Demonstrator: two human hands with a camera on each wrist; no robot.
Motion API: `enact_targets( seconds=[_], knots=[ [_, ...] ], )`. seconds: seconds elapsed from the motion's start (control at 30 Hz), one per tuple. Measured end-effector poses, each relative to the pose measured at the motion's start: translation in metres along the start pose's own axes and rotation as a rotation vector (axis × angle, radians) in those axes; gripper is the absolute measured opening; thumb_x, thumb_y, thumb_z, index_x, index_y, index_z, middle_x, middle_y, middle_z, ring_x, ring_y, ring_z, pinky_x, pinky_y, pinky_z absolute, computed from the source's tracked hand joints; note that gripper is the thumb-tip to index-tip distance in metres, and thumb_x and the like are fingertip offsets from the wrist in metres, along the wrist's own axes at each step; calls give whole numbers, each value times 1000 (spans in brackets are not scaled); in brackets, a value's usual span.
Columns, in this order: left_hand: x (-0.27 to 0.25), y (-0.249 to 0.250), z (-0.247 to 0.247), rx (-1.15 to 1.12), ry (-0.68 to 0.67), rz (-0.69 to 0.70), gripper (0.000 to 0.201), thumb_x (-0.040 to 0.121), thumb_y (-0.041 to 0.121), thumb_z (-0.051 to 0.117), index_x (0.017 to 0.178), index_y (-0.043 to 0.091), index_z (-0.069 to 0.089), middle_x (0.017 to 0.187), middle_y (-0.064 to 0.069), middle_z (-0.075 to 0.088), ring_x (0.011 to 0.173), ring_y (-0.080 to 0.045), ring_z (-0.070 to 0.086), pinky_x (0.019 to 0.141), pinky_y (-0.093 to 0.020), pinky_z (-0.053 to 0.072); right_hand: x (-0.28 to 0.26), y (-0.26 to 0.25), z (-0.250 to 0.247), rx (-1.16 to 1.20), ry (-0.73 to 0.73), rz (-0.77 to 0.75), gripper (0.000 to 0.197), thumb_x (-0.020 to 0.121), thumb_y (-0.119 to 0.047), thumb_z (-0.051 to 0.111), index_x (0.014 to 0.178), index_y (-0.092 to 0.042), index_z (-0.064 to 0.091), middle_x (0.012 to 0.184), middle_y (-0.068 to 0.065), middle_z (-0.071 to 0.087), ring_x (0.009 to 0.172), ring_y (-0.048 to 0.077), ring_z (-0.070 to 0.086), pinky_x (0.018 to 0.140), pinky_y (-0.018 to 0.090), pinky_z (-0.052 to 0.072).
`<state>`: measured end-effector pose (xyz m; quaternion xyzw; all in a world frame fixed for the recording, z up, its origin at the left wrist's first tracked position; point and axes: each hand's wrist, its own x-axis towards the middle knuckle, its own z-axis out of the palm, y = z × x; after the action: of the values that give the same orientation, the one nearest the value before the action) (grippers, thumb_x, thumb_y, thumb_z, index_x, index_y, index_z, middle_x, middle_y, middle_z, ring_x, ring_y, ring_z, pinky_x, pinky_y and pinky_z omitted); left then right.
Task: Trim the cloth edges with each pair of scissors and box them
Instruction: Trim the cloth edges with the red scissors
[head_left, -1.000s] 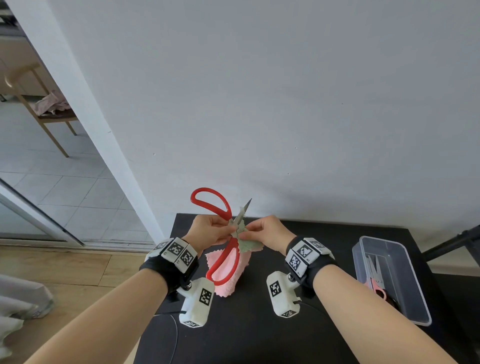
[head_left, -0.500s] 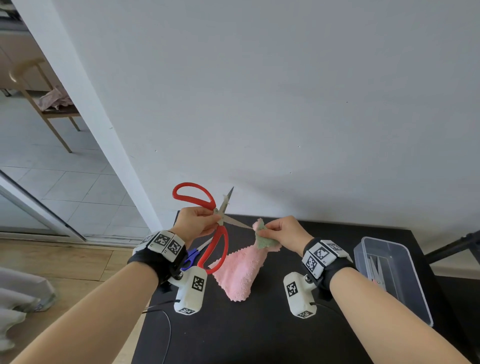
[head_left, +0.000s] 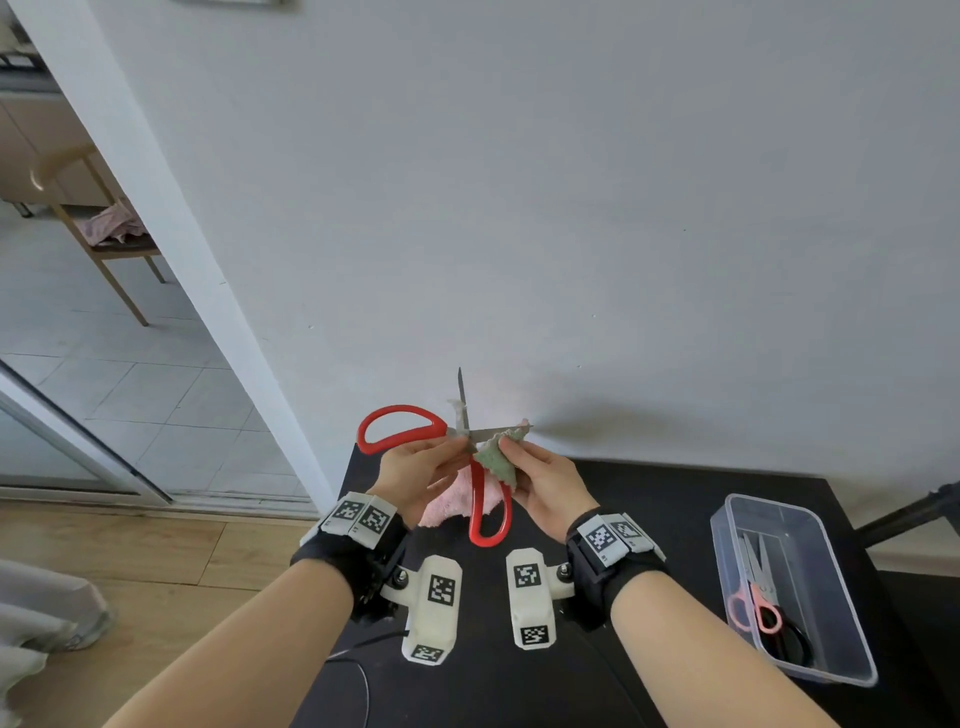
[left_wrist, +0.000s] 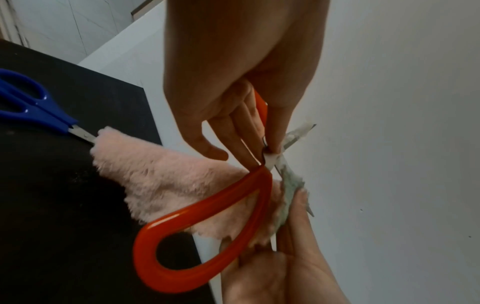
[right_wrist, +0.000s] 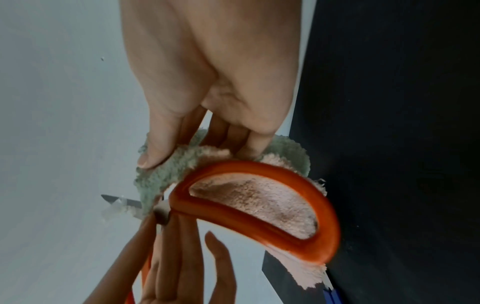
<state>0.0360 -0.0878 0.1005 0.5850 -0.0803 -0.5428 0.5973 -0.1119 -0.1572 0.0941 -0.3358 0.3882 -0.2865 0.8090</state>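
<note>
- A black table (head_left: 649, 499) is set against a plain white wall (head_left: 571, 208); its surface is matte and dark.
- To the left of the table, a white door frame (head_left: 171, 249) is seen, with pale floor tiles (head_left: 104, 374) beyond it and wood flooring (head_left: 156, 551) on the near side.
- A wooden chair (head_left: 98, 234) with a pink garment on its seat is noted in the tiled room.
- The red-handled scissors (head_left: 410, 431) are held above the table's far edge by the left hand (head_left: 415, 473), fingers curled around the handle near the pivot; the blades are spread wide.
- A small green cloth piece (head_left: 496, 460) is pinched between thumb and fingers of the right hand (head_left: 548, 486), lying against the open blades.
- A pink cloth (left_wrist: 166, 174) lies on the table beneath both hands.
- Blue-handled scissors (left_wrist: 31, 107) rest on the table, their blades partly covered by the pink cloth.
- A clear plastic box (head_left: 852, 670) stands at the table's right side, well apart from the hands; pink-handled scissors (head_left: 756, 608) lie inside it.
</note>
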Motion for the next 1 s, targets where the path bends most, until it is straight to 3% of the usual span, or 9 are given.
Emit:
enact_targets(
  seconds=[0.17, 0.27, 0.4, 0.47, 0.57, 0.7, 0.83, 0.93, 1.0],
  knots=[
    [-6, -6, 7, -13, -40, -6, 21, 86, 17, 67, 102, 4, 70, 95, -4, 73, 84, -10, 70, 76, -24, 45, 2, 3, 6, -26, 4, -25, 30, 75, -16, 73, 101, 0, 71, 96, 17, 69, 77, 21, 63, 68, 28, 51],
    [-8, -8, 11, -41, -27, 13, 18, 86, 14, 66, 100, 2, 70, 88, -4, 74, 75, -7, 71, 62, -17, 48, 3, 3, 9, -19, 12, -31, 26, 82, -10, 69, 104, 3, 69, 99, 18, 69, 86, 25, 66, 85, 38, 54],
    [-10, -5, 12, -26, -27, 57, 12, 85, 8, 66, 93, -1, 68, 75, -5, 74, 66, -7, 70, 49, -10, 48, 0, -3, 12, -6, -16, -32, 25, 86, -8, 65, 105, 7, 66, 92, 16, 71, 81, 21, 70, 69, 28, 57],
    [-10, -2, 11, -11, -23, 69, 18, 84, 6, 66, 97, -6, 67, 78, -10, 73, 64, -9, 70, 47, -10, 46, 1, -4, 12, -29, 7, -52, 25, 86, -9, 65, 104, 8, 66, 93, 17, 70, 82, 23, 69, 71, 30, 57],
    [-8, 1, 8, 33, -2, 92, 25, 82, 5, 68, 102, -10, 66, 90, -18, 70, 64, -11, 70, 47, -11, 44, 3, -2, 12, -8, 46, -67, 26, 85, -10, 66, 103, 9, 66, 94, 20, 69, 82, 27, 68, 73, 34, 56],
    [-4, 1, 4, 69, 16, 104, 23, 79, 7, 72, 96, -8, 68, 91, -18, 71, 70, -16, 69, 49, -13, 46, 5, -2, 11, 4, 67, -58, 22, 86, -8, 65, 100, 8, 66, 85, 16, 70, 71, 22, 69, 60, 29, 56],
    [-3, 0, -8, 50, 39, 94, 16, 76, 6, 73, 88, -5, 69, 84, -15, 72, 68, -15, 70, 77, -26, 50, 7, -6, -4, 42, 113, -75, 18, 87, -9, 64, 97, 5, 67, 88, 15, 68, 77, 23, 66, 72, 32, 55],
    [-5, 1, -22, 91, 35, 73, 13, 80, 7, 71, 90, -2, 69, 80, -11, 72, 64, -13, 69, 64, -20, 53, 8, -18, -27, 43, 111, -83, 18, 88, -10, 62, 101, 3, 65, 92, 14, 67, 81, 22, 65, 73, 29, 54],
    [-6, 3, -30, 131, 31, 61, 16, 81, 5, 70, 95, -3, 67, 87, -15, 71, 70, -19, 68, 64, -20, 56, 6, -25, -36, -70, 102, -94, 16, 87, -11, 63, 97, 2, 67, 90, 13, 68, 82, 22, 65, 73, 29, 53]
  ],
)
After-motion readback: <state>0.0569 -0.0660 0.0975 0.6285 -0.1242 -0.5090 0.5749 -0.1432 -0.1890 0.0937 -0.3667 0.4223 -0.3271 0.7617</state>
